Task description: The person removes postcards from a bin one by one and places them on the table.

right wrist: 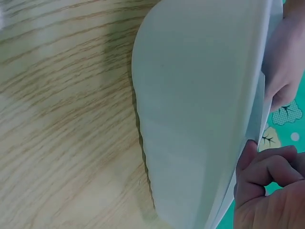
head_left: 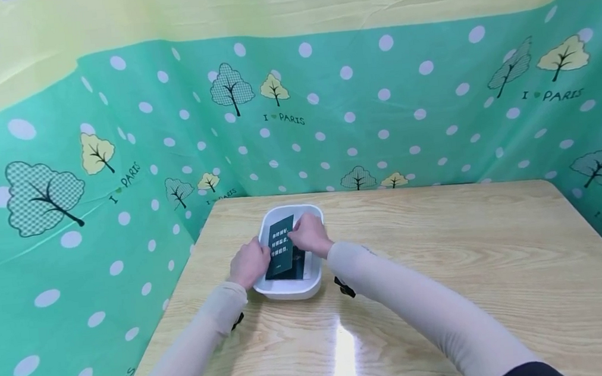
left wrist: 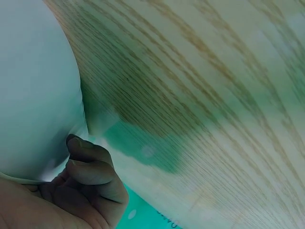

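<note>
A white plastic basin (head_left: 290,294) stands near the table's far left, also filling much of the left wrist view (left wrist: 38,90) and right wrist view (right wrist: 195,105). My left hand (head_left: 250,264) grips its left rim, fingers curled against the outer wall and thumb over the edge. Inside the basin, my right hand (head_left: 310,235) pinches the right edge of a dark green card (head_left: 280,246) printed with white Chinese characters. The card leans at a tilt over another dark printed sheet (head_left: 298,267), which it partly hides. In the right wrist view, curled right fingers (right wrist: 271,171) sit just past the rim.
The wood-grain table (head_left: 447,259) stretches right and forward from the basin, with a bright glare streak in front. A green dotted curtain (head_left: 370,122) with tree prints hangs behind and along both sides. Black straps (head_left: 345,287) show under the wrists.
</note>
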`<action>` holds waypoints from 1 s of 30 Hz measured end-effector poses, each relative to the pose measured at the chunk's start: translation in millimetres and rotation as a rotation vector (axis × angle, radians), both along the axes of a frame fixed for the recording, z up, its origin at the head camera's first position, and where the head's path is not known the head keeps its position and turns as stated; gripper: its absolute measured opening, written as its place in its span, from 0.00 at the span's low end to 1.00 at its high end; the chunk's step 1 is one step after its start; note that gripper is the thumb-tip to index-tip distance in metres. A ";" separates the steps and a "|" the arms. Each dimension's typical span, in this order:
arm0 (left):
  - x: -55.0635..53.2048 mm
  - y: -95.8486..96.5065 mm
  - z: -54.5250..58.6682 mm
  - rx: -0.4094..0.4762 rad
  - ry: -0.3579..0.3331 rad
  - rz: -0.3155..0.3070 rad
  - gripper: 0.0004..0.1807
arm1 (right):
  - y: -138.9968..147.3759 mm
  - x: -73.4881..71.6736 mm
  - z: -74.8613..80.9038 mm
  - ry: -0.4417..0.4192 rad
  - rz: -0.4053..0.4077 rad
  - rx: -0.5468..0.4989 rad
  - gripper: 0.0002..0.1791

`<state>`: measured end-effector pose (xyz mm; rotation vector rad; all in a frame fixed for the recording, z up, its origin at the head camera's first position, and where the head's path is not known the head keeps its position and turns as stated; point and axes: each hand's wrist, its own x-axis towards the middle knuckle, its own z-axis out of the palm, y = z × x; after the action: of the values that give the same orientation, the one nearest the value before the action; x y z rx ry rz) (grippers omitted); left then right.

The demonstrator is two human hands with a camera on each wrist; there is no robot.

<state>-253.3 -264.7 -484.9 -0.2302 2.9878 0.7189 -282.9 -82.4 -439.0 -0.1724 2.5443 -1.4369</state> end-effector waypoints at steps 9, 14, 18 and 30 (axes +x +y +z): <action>0.1 -1.6 -2.7 -0.022 0.024 -0.006 0.23 | 8.4 -0.9 3.6 0.053 -0.015 -0.004 0.10; 0.3 -0.5 -3.6 -0.027 0.030 -0.005 0.24 | 13.6 -0.5 3.6 0.048 -0.029 0.014 0.07; 1.0 -0.3 -2.7 -0.025 0.029 -0.010 0.24 | 18.0 -0.7 5.2 0.044 -0.035 0.017 0.07; -1.4 -2.1 -4.1 -0.028 0.010 -0.002 0.24 | 32.2 -3.2 13.6 0.041 -0.066 -0.015 0.07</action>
<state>-254.7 -266.8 -489.0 -0.2249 3.0091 0.6803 -286.0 -50.2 -425.4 -0.1224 2.5964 -1.4911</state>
